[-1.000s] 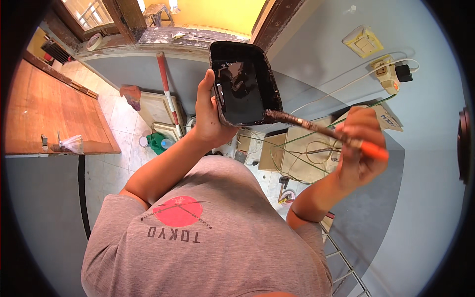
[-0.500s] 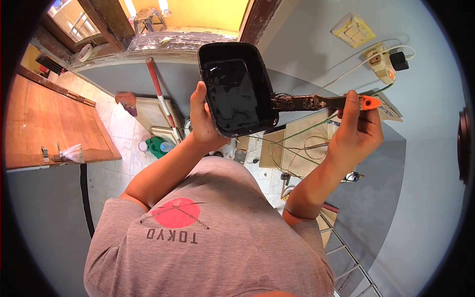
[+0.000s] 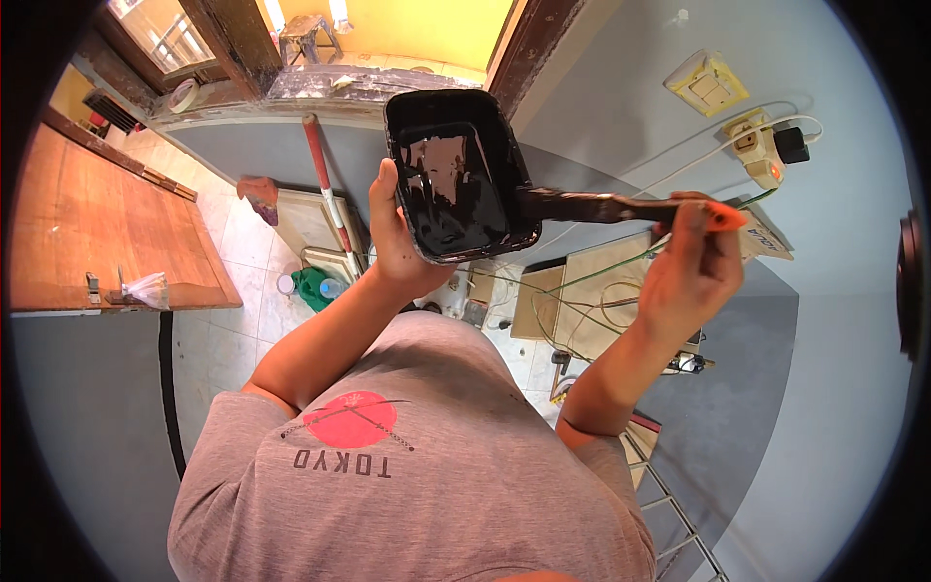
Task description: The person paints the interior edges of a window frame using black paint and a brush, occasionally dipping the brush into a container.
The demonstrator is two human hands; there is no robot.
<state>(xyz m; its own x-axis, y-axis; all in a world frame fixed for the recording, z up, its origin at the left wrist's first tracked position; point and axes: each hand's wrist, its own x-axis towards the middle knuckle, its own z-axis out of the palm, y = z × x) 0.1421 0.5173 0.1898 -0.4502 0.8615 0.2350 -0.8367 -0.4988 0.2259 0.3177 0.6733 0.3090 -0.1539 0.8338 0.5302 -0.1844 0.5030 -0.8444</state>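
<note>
My left hand (image 3: 402, 247) grips a black rectangular paint tray (image 3: 396, 126) from its left and underside, the thumb up along the side wall. Dark, glossy paint (image 3: 451, 179) wets its inside. In my right hand (image 3: 690, 262) is a paintbrush (image 3: 606, 207), pinched near the orange end of its handle. The brush lies almost level, and its dark bristle end reaches over the tray's right rim into the tray. Paint coats much of the brush's length, and the bristle tips are hard to tell from the dark inside.
A window frame (image 3: 320, 85) with a worn sill stands ahead. Plugs and cables hang from a power strip (image 3: 761, 155) on the right wall. Below are boards (image 3: 606, 272), a red-and-white pole (image 3: 325, 175) and a metal ladder (image 3: 679, 514). A wooden door (image 3: 116, 223) stands left.
The brush's bristle end has moved left, from the tray's right rim to inside the tray. The paint's shine has shifted, and the view has turned slightly.
</note>
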